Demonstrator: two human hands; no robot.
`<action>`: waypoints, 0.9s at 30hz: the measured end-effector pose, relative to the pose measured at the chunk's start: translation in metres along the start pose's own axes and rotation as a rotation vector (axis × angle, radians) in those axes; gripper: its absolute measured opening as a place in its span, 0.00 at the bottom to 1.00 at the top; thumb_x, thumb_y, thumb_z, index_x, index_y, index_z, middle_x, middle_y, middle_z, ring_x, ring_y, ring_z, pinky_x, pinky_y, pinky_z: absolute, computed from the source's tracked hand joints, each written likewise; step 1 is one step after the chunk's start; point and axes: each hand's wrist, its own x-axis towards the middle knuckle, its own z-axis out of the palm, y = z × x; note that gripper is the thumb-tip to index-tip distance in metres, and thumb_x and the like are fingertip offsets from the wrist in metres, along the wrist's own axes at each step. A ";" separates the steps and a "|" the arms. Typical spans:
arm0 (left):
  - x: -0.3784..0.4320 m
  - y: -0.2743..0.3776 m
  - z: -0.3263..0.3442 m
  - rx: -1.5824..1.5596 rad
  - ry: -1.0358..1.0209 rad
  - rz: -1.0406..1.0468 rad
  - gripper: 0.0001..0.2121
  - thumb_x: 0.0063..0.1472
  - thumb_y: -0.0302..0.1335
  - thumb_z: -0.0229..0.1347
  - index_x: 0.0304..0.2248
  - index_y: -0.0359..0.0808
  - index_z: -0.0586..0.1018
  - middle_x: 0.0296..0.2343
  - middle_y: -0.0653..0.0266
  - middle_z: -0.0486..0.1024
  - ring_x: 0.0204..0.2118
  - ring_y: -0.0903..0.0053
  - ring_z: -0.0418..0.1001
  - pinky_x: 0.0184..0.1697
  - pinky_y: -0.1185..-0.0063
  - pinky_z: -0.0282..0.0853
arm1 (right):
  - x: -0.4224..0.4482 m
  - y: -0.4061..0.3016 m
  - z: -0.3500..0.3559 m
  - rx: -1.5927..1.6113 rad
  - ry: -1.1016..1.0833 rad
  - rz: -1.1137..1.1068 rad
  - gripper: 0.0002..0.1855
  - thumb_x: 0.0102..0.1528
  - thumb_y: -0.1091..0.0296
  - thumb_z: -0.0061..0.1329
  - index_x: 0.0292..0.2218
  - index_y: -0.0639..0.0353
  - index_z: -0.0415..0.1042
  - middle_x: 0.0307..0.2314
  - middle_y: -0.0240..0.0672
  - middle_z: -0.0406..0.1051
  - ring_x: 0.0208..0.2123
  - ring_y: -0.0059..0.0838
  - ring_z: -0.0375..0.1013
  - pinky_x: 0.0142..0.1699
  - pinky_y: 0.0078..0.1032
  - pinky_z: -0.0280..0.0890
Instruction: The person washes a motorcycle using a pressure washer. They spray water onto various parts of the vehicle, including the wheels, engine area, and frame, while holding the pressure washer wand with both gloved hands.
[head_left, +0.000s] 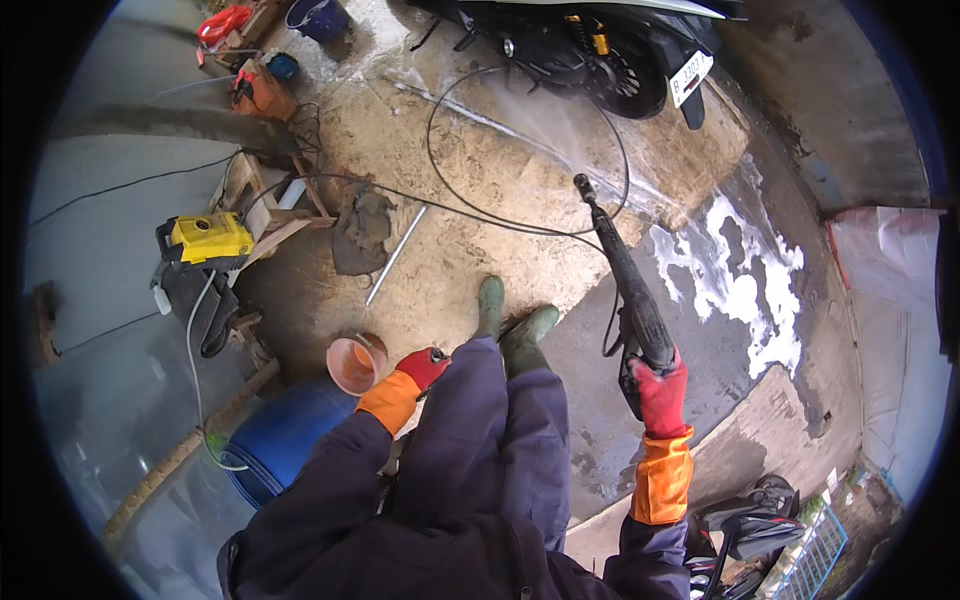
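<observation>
My right hand (658, 394), in a red glove with an orange cuff, grips the handle of a black pressure washer gun (634, 292). Its lance points away from me, towards the lower side of a parked motorcycle (570, 56), and a faint spray shows between nozzle and machine. A thin black hose (495, 217) loops over the floor near the gun. My left hand (421, 369), gloved the same way, is closed beside my left thigh around a small dark object (437, 355) that I cannot identify. A pink bucket (346, 369) stands just left of that hand.
A yellow pressure washer (206, 238) sits on a wooden stand at left, its pale hose running to a blue barrel (289, 435). A metal tube (396, 255) and a dark cloth (364, 232) lie on the floor. White foam (750, 285) spreads at right. Another motorcycle (750, 525) is behind right.
</observation>
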 end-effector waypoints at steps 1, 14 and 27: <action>-0.014 0.031 -0.023 -0.014 -0.067 -0.049 0.26 0.55 0.53 0.54 0.39 0.35 0.78 0.37 0.47 0.78 0.43 0.56 0.75 0.47 0.67 0.69 | -0.001 0.031 -0.004 0.029 0.076 -0.071 0.24 0.47 0.73 0.56 0.46 0.65 0.69 0.33 0.30 0.73 0.35 0.18 0.69 0.44 0.20 0.64; -0.032 0.065 -0.053 0.044 0.095 -0.035 0.26 0.53 0.53 0.53 0.41 0.39 0.78 0.39 0.52 0.78 0.44 0.56 0.75 0.46 0.64 0.69 | 0.002 0.108 -0.029 -0.162 0.162 -0.108 0.17 0.49 0.72 0.54 0.41 0.68 0.69 0.27 0.29 0.69 0.27 0.21 0.66 0.34 0.24 0.64; -0.046 0.083 -0.066 0.120 0.050 0.041 0.28 0.55 0.53 0.52 0.45 0.38 0.76 0.40 0.50 0.77 0.44 0.56 0.74 0.48 0.65 0.69 | -0.004 0.127 -0.053 -0.087 0.126 -0.117 0.19 0.49 0.71 0.54 0.42 0.69 0.69 0.28 0.31 0.71 0.28 0.22 0.67 0.36 0.25 0.65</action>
